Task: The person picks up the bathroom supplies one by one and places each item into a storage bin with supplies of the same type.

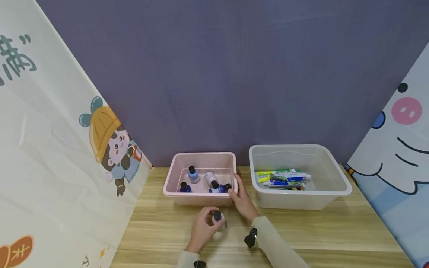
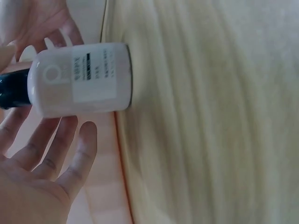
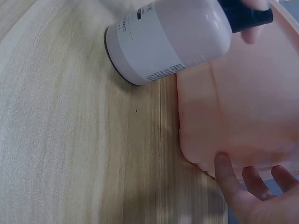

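My left hand (image 1: 203,227) pinches the black cap of a small pale pink bottle (image 2: 86,79) with a white printed label. The bottle stands upright in front of the pink bin (image 1: 201,200), its base close to the tabletop. In the left wrist view, the other fingers (image 2: 77,154) spread out beside the bottle. My right hand (image 1: 244,203) grips the bin's front right corner, thumb over the rim and fingers along the outer side wall. Inside the bin are a light blue bottle (image 1: 193,177), a white bottle (image 1: 210,178) lying tilted, and dark blue bottles (image 1: 185,189), all small with dark caps.
Right of the pink bin, a larger white bin (image 1: 303,200) holds several toothpaste tubes (image 1: 288,178) lying in a pile. Both stand on a wood-grain table (image 1: 321,230) against a dark grey-blue partition (image 1: 234,74). Printed cartoon panels (image 1: 50,130) flank the table.
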Available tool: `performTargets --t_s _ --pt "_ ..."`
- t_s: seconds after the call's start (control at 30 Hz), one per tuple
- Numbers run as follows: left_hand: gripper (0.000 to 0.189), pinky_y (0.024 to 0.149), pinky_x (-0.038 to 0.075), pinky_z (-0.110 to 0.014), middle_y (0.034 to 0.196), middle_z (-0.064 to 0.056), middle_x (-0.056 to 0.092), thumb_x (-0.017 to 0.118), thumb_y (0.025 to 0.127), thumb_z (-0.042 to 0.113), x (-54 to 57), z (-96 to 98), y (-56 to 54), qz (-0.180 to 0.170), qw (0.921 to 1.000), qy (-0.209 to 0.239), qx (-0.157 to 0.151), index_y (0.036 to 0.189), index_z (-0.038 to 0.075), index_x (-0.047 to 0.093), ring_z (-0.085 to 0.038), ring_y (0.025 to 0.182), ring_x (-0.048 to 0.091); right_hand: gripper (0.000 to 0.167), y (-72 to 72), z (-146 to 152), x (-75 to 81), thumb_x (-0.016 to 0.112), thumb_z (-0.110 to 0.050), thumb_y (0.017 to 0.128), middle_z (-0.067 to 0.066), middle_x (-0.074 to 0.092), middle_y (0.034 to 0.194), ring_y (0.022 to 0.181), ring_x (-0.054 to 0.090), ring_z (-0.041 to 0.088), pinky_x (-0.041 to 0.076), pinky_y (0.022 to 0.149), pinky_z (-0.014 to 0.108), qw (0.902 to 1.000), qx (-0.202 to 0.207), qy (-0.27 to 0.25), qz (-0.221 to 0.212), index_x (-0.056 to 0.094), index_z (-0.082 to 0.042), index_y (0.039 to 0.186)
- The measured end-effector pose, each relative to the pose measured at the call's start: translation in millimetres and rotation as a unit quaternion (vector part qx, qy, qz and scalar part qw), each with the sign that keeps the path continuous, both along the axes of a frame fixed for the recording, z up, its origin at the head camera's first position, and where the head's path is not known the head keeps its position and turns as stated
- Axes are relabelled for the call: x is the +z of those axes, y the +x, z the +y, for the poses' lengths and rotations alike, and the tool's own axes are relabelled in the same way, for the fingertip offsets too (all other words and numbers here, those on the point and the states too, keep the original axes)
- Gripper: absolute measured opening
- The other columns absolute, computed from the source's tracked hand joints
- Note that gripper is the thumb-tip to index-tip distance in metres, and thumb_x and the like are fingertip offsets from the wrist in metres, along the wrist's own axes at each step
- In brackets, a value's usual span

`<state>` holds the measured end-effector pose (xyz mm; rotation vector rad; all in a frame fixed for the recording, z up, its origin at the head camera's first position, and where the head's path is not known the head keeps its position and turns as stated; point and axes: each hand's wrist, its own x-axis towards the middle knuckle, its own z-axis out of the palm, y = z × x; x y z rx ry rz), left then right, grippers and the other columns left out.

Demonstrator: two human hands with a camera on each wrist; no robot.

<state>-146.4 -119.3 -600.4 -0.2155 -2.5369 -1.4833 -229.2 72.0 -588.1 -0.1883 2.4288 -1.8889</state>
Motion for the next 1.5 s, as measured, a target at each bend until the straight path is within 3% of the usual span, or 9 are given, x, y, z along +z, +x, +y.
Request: performTargets --t_s 0.17,0.47,0.67,1.07,1.5 --pt "0.042 0.085 0.05 -0.027 0.105 0.007 0.072 0.091 0.074 0.026 -10.4 1.8 0.5 0.004 0.9991 -0.04 0.008 0.11 0.02 0.072 -0.008 0.095 0.063 0.068 1.2 -0.1 0.2 0.054 -0.043 0.105 0.015 0.02 0.17 0.152 0.03 0.044 0.024 0.119 0.069 1.0 -0.001 0.004 0.001 0.011 -0.057 0.157" --pt "0.05 0.097 0.05 -0.032 0.111 0.008 0.073 0.093 0.071 0.023 -16.7 1.6 0.3 -0.013 0.9993 -0.035 0.004 0.115 0.022 0.07 -0.01 0.104 0.066 0.07 3.3 -0.4 2.8 0.054 -0.032 0.106 0.018 0.023 0.169 0.15 0.032 0.044 0.025 0.119 0.068 0.9999 -0.007 0.004 0.008 0.013 -0.056 0.157" --pt "0.051 0.098 0.051 -0.031 0.111 0.008 0.074 0.093 0.071 0.022 -17.2 0.2 1.6 -0.026 0.9993 -0.028 0.002 0.116 0.022 0.069 -0.01 0.104 0.066 0.068 3.4 0.2 2.7 0.054 -0.044 0.105 0.017 0.022 0.17 0.15 0.032 0.045 0.026 0.119 0.069 0.9999 -0.007 0.011 0.004 0.012 -0.058 0.156" --pt "0.051 0.095 0.053 -0.032 0.111 0.005 0.074 0.093 0.07 0.024 -19.1 -0.5 2.0 -0.019 0.9992 -0.033 0.011 0.115 0.019 0.069 -0.012 0.103 0.067 0.069 2.0 -0.3 1.9 0.053 -0.034 0.106 0.016 0.02 0.17 0.151 0.029 0.046 0.024 0.118 0.071 1.0 -0.001 0.004 -0.001 0.011 -0.055 0.158" --pt "0.052 0.094 0.053 -0.032 0.112 0.002 0.074 0.095 0.068 0.024 -15.7 0.6 0.1 -0.038 0.9984 -0.04 0.016 0.114 0.016 0.071 -0.016 0.105 0.067 0.068 1.8 0.7 1.6 0.053 -0.043 0.105 0.015 0.017 0.171 0.152 0.027 0.045 0.022 0.119 0.07 1.0 0.003 -0.005 -0.004 0.011 -0.055 0.158"
